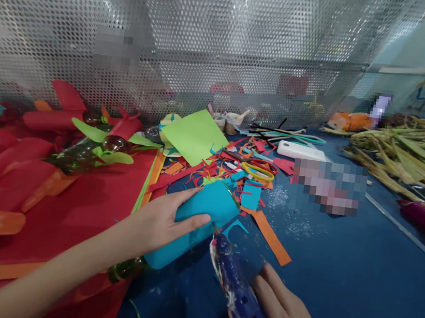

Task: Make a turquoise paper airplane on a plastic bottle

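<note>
My left hand (165,220) is closed around a plastic bottle wrapped in blue paper (195,230). The thumb lies along the near side, and a green bottle neck (125,270) sticks out at the lower left. In my right hand (286,309) is a dark blue hot glue gun (238,287), its fingers partly hidden behind the body. The nozzle points up and left, at or very close to the edge of the blue paper. Next to the nozzle lies a curved blue paper scrap (237,226), and an orange paper strip (272,237) rests to its right.
Red paper-covered bottles (12,164) and red sheets (72,213) spread over the left side. Behind my hands are a light green sheet (195,136), scissors with yellow handles (260,172) and paper scraps. Dried husks (405,153) lie at right; a perforated metal panel (197,37) stands behind.
</note>
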`<state>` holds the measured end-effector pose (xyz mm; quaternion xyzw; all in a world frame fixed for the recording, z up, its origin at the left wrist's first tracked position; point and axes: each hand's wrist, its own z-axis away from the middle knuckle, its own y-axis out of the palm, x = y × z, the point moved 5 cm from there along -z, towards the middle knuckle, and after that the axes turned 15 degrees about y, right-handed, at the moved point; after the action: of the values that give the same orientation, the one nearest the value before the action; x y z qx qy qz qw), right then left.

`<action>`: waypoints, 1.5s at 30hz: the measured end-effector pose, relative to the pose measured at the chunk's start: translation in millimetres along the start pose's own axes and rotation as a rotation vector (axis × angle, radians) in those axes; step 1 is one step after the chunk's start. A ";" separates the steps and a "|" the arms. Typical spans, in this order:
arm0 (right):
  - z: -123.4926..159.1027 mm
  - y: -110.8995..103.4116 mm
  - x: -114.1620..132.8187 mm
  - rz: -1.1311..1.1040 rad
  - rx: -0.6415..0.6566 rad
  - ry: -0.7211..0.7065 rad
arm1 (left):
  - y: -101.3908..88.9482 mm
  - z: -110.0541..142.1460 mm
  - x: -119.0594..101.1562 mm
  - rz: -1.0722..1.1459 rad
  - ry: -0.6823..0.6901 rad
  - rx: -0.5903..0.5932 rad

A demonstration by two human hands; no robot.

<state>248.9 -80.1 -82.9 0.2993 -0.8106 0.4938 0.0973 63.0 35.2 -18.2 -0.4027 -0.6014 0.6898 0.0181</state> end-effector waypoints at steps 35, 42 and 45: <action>-12.9 -34.3 4.7 0.016 0.077 0.001 | 0.0 0.1 1.0 0.022 0.002 0.017; -13.6 -41.1 2.1 0.012 0.097 0.029 | -0.9 0.0 -1.0 0.008 -0.023 0.038; -14.5 -41.7 3.0 0.023 0.090 0.026 | -0.9 -0.2 0.1 -0.004 -0.023 0.041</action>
<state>268.7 -82.7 -43.5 0.2876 -0.7897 0.5346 0.0885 62.7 35.6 -17.5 -0.3930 -0.5880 0.7067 0.0207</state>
